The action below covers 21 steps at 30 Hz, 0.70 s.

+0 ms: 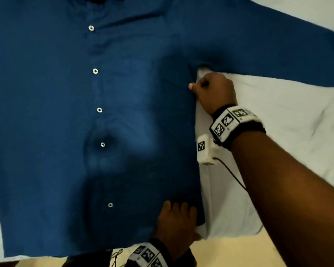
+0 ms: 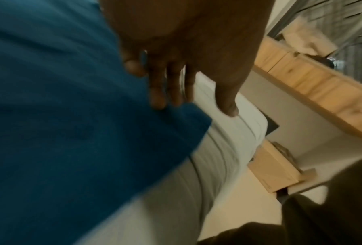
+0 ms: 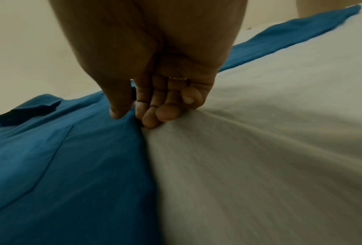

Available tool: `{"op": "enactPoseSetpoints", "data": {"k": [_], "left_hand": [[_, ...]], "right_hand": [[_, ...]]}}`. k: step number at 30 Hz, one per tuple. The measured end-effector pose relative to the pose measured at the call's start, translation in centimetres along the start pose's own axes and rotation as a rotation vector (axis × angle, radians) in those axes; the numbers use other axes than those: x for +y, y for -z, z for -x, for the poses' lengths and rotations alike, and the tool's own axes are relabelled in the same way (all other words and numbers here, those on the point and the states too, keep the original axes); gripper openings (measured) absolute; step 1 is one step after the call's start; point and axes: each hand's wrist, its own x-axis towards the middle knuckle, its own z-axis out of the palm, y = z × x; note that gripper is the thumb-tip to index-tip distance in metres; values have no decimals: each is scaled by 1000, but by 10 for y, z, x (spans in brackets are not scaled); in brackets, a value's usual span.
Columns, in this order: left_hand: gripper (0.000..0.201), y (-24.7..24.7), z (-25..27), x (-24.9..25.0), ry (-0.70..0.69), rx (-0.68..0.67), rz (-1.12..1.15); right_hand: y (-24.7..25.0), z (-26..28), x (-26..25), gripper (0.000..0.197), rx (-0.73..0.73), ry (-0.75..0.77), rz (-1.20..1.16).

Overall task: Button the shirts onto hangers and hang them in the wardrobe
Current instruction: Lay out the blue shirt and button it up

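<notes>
A blue shirt lies flat and front up on a bed, its placket closed by a row of white buttons. Its sleeve stretches away to the right. My right hand pinches the shirt's side edge just below the armpit. In the right wrist view the thumb lies on the blue cloth and the curled fingers tuck in at the seam. My left hand rests flat on the shirt's lower right corner. Its straight fingers press on the fabric, with the thumb on the sheet.
A white bed sheet covers the bed under and right of the shirt. The bed's near edge meets a beige floor. In the left wrist view, a long wooden unit and a cardboard box stand beyond the bed.
</notes>
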Motion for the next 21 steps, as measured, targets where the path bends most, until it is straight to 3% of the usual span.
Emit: {"op": "enactPoseSetpoints", "data": {"k": [3, 7, 11, 17, 19, 21], "left_hand": [[63, -4, -18, 8, 136, -62, 26], [54, -13, -34, 18, 210, -88, 33], [49, -8, -32, 23, 159, -72, -47], [51, -4, -33, 14, 53, -141, 21], [45, 12, -22, 10, -9, -175, -20], [28, 29, -14, -12, -29, -66, 73]], "right_hand": [[3, -18, -8, 44, -2, 30, 34], [7, -37, -13, 32, -39, 48, 116], [17, -49, -17, 30, -94, 66, 233], [20, -47, -27, 28, -117, 37, 293], [21, -37, -29, 27, -54, -2, 242], [16, -18, -36, 34, 115, -47, 209]]}}
